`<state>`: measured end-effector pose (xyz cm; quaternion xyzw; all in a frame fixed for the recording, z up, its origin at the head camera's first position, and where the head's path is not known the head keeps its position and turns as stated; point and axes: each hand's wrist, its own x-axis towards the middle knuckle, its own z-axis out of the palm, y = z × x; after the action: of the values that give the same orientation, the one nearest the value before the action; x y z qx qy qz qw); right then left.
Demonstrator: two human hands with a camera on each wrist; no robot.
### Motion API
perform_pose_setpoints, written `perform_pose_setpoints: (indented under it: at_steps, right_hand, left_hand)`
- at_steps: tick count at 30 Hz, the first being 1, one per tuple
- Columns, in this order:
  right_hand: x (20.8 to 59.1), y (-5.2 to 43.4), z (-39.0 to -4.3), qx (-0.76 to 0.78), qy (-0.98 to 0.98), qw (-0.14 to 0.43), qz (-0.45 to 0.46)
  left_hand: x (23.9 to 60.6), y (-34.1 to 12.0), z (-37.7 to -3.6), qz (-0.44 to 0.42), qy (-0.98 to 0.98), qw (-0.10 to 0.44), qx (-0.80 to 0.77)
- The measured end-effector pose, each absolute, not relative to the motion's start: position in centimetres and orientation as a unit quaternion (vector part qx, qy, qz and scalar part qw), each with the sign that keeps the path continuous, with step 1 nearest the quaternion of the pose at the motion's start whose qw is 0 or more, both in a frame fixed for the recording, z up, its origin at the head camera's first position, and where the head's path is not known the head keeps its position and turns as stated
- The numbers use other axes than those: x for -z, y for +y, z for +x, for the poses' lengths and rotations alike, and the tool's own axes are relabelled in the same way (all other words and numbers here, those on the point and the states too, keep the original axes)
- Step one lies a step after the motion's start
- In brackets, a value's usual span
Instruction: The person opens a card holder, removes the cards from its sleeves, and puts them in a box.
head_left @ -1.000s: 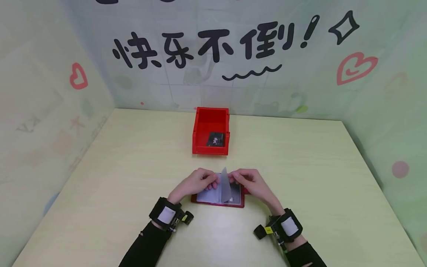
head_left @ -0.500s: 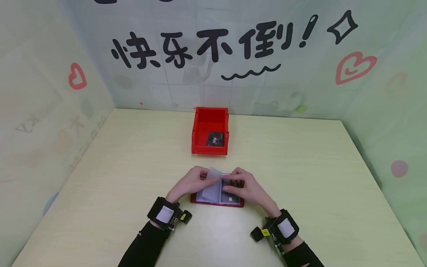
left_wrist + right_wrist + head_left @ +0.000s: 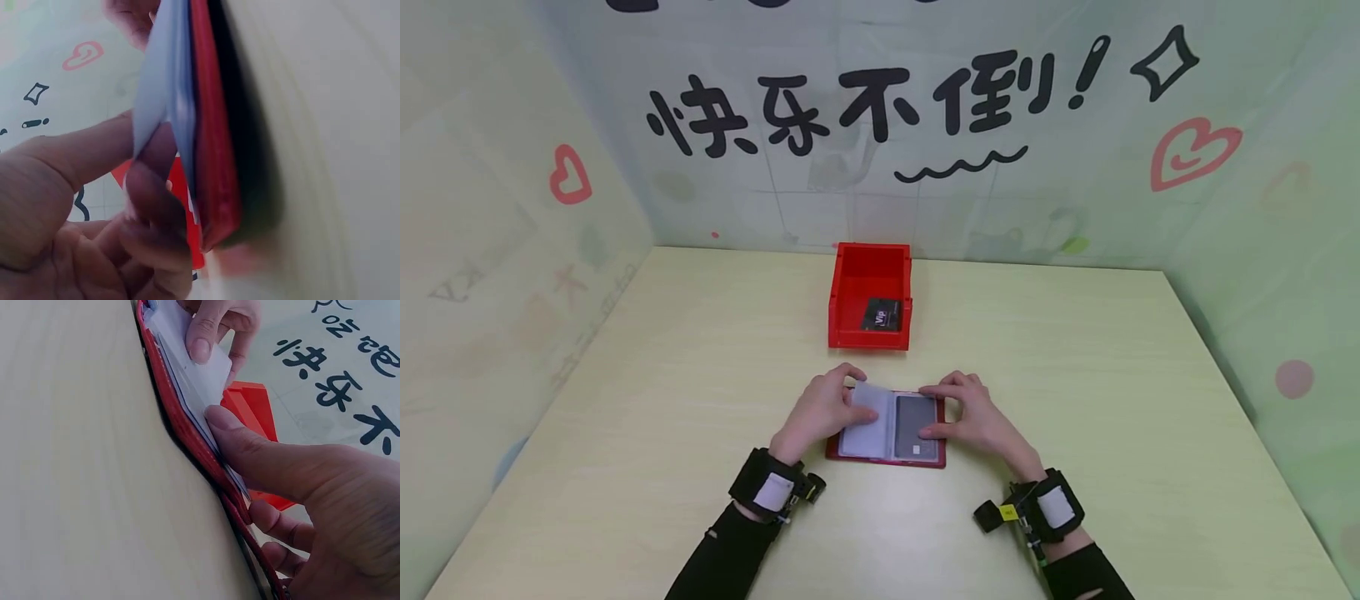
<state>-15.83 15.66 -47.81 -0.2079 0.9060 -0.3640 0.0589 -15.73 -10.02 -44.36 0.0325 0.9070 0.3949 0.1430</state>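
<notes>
A red card holder (image 3: 942, 452) lies spread open on the table in the head view, with milky clear sleeve pages inside. My left hand (image 3: 820, 411) pinches a sleeve page (image 3: 153, 81) on the left side, thumb on one face and fingers behind it. A dark grey card (image 3: 913, 417) shows in the sleeve on the right half. Over that half, my right hand (image 3: 976, 421) holds the card holder's right side. Its thumb (image 3: 228, 422) presses on the pages, while its other fingers are at the red cover's edge.
Beyond the card holder stands a red bin (image 3: 844, 300) with a black card marked Vip (image 3: 881, 315) in it. Printed walls (image 3: 880, 200) enclose the pale wooden table (image 3: 1075, 375) at the back and both sides.
The sleeve page that stood upright has turned over to the left, and the left hand has moved left with it. The right hand has shifted onto the right half, uncovering the dark grey card.
</notes>
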Motion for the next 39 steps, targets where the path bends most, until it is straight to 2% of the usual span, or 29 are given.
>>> perform_pose_setpoints:
  at_steps: [9,17,39]
  right_hand:
    - [47.7,15.7,-15.9,0.376,0.902,0.078,-0.197]
    - [47.6,15.8,-15.8,0.383,0.898,0.077,-0.2]
    - [47.9,15.7,-15.8,0.387,0.897,0.073,-0.202]
  left_hand:
    - [44.2,-8.8,-14.9,0.082,0.945,0.056,-0.313]
    - [44.7,-7.6,-14.4,0.184,0.908,0.08,-0.368]
    - [44.9,-7.9,-14.8,0.175,0.905,0.126,-0.365]
